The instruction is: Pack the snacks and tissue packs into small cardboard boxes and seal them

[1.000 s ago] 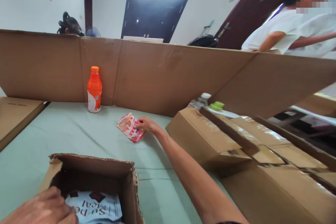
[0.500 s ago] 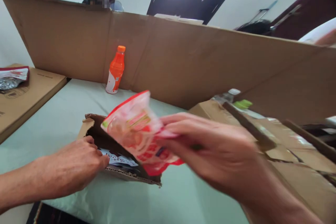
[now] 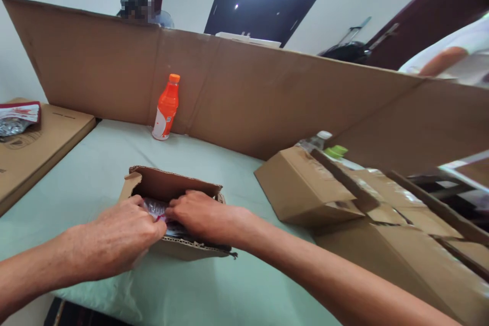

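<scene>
A small open cardboard box (image 3: 168,186) stands on the pale green table in front of me. My left hand (image 3: 124,232) rests on its near left edge, fingers curled at the packets inside. My right hand (image 3: 200,216) lies flat inside the box, pressing down on the packets (image 3: 155,209). Only a shiny strip and a bit of red of the packets shows between my hands. The red snack packet is mostly hidden under my right hand.
An orange bottle (image 3: 165,108) stands at the tall cardboard wall (image 3: 267,97). Larger cardboard boxes (image 3: 305,191) lie to the right, with bottle caps (image 3: 336,151) behind them. A flat carton (image 3: 34,147) with packets on it lies at left. Other people are behind the wall.
My right hand picked the red snack packet up off the table, carried it to the box and pushed it inside. My left hand stayed at the box edge.
</scene>
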{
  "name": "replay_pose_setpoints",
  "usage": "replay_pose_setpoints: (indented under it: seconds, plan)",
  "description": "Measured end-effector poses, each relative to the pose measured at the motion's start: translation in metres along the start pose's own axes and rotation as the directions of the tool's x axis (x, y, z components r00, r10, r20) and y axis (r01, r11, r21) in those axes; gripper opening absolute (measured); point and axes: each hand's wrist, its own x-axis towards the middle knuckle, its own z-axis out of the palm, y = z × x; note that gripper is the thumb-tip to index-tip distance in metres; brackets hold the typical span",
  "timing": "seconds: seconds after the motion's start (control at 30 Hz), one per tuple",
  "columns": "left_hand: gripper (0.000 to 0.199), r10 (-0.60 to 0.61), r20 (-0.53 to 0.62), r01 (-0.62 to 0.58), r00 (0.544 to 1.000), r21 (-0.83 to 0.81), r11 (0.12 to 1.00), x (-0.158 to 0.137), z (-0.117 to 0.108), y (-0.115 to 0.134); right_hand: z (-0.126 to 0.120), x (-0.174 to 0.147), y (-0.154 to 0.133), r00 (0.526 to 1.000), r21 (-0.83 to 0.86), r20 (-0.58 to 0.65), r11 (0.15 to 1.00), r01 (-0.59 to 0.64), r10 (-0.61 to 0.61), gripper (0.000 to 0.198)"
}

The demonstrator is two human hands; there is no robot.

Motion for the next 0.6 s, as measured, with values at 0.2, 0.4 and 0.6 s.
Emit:
replay_pose_setpoints:
  seconds: [0.2, 0.4, 0.6]
  plan:
    - [0.032, -0.177, -0.449, 0.12, 0.876, -0.153, 0.981, -0.044, 0.007, -0.012, 0.02, -0.085, 0.03, 0.721, 0.329, -0.623, 0.938, -0.109, 0.303, 0.026]
    - [0.044, -0.468, -0.381, 0.306, 0.797, -0.413, 0.858, -0.077, 0.039, -0.017, 0.078, -0.091, 0.018, 0.738, 0.42, -0.604, 0.907, -0.025, 0.301, 0.032]
    - [0.039, -0.587, -0.365, 0.366, 0.722, -0.518, 0.773, -0.063, 0.055, -0.03, 0.081, -0.077, 0.021, 0.718, 0.419, -0.633, 0.908, 0.001, 0.291, 0.044]
